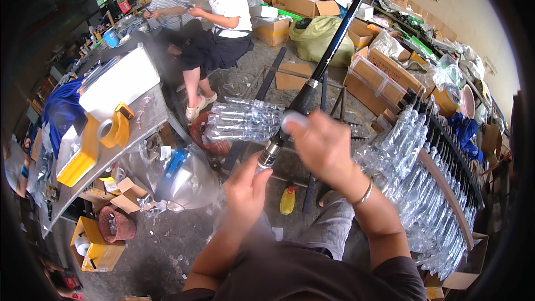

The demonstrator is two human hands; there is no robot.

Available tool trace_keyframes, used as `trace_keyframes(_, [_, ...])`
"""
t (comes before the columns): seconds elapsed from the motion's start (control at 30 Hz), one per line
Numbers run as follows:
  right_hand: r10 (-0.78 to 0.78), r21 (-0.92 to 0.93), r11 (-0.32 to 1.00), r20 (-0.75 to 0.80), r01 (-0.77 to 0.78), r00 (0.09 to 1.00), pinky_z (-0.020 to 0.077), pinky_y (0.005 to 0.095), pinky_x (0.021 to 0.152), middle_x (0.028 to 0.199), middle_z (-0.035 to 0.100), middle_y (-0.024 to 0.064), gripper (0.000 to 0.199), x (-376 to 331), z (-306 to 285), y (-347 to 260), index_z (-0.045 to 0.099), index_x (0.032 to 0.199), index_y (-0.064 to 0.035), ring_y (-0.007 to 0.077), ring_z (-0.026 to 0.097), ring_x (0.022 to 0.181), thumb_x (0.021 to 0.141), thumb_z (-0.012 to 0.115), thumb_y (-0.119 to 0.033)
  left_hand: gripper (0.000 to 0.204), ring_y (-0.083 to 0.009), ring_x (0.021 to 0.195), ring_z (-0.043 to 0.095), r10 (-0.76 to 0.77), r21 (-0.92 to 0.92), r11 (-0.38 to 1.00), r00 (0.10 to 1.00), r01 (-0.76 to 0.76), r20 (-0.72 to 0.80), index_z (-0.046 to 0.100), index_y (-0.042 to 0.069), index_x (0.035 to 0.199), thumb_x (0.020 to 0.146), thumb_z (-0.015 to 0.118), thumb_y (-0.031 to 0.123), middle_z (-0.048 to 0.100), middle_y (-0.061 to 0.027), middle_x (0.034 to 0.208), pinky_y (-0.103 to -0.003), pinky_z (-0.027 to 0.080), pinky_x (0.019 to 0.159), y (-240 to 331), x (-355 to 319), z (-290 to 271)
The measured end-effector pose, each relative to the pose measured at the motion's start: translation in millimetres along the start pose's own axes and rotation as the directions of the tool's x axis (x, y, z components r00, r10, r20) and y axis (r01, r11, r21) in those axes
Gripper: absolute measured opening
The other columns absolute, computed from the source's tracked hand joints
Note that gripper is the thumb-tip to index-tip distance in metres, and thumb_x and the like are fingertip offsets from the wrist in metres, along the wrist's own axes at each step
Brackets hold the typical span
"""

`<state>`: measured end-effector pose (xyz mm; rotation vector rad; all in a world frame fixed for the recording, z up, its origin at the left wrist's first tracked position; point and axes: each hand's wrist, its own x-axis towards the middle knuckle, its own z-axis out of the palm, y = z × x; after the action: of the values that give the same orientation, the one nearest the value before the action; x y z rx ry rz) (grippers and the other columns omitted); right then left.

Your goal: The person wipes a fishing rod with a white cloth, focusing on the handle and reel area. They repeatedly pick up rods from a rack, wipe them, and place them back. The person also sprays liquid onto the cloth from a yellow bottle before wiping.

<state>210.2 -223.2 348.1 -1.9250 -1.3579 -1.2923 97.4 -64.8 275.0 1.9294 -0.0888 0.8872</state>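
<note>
A black telescopic fishing rod with silver bands slants up and away to the right in front of me. Closed round its lower end, just below a silver ring, is my left hand. My right hand, smeared by motion, is at the rod's thick dark handle section. A small whitish round thing, perhaps a tape roll, shows at its thumb against the rod. Beyond the rod lies a bundle of clear-plastic-wrapped pieces, resting over a red basket.
Many plastic-wrapped rods lean on a rack at right. A worktable at left bears a white box and yellow tape. Cardboard boxes line the wall. Two seated people work ahead. A yellow bottle stands below.
</note>
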Motion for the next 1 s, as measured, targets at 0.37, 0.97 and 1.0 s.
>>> trace_keyframes(0.37, [-0.06,-0.029,0.998,0.085,0.063,0.995,0.0443,0.0313,0.043,0.071,0.045,0.0023,0.032,-1.3,-8.3,1.5,0.067,0.102,-0.0091,0.0163,0.054,0.056,0.069,0.068,-0.006,0.028,-0.0135,0.064,0.057,-0.179,-0.087,0.978,0.975,0.191,0.131,0.063,0.0,0.119,0.092,0.063,0.005,0.062,-0.0087,0.077,-0.03,0.046,0.059,6.6,-1.7,-6.8])
trace_keyframes(0.97, [0.044,0.083,0.996,-0.112,-0.034,0.993,0.0404,0.0331,0.04,0.066,0.045,0.004,0.035,-2.3,-2.5,17.5,0.069,0.1,-0.0106,0.0182,0.051,0.051,0.067,0.07,0.002,0.052,-0.0061,0.046,0.037,-0.294,-0.479,0.343,0.577,0.808,0.762,0.054,-0.005,0.124,0.104,0.041,0.041,0.044,0.0009,0.064,-0.022,0.031,0.042,5.4,4.1,-28.0])
trace_keyframes(1.0, [0.096,0.06,0.994,-0.154,-0.087,0.983,0.0405,0.0333,0.041,0.067,0.046,0.0042,0.036,4.3,-3.6,31.2,0.069,0.1,-0.0105,0.0184,0.051,0.051,0.067,0.07,0.003,0.05,-0.0063,0.047,0.038,-0.264,-0.475,0.303,0.551,0.826,0.792,0.055,-0.004,0.124,0.105,0.039,0.039,0.044,0.001,0.064,-0.022,0.031,0.043,4.3,4.2,-27.6])
